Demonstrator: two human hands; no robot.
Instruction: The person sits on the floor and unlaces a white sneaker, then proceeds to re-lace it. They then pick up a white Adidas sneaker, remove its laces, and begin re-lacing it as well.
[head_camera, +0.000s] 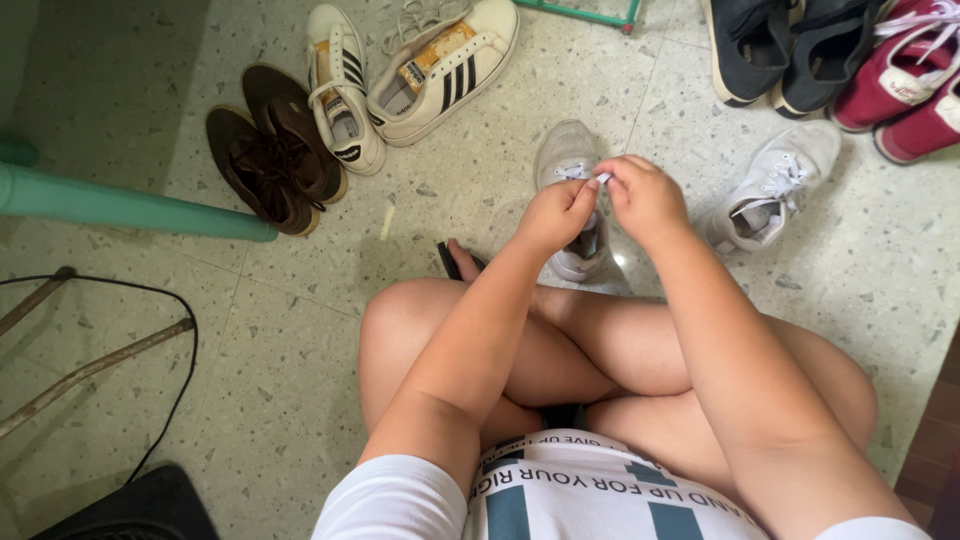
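Hands meet over a grey sneaker (570, 165) that lies on the speckled floor (300, 300), just beyond the person's crossed legs. The left hand (556, 213) and the right hand (645, 197) are both closed to a pinch, thumb against forefinger, on the ends of a white lace (603, 178) that shows as a small bright spot between the fingertips. The rest of the lace runs down to the eyelets, where a short white stretch crosses the upper.

Judging from this, the lace is being worked at the shoe's top. To do it well, the pinches should sit close to the lace tips, the two ends kept at even length, and the pull kept steady so the shoe does not slide on the smooth floor.

The matching grey sneaker (775, 190) lies to the right, well apart from the first. Far left stand a pair of brown shoes (272, 150) and, beside them, white sneakers (420, 70) with dark stripes. At the far right edge are dark shoes (790, 45) and red ones (905, 75). A green pipe (130, 205) crosses the left side.
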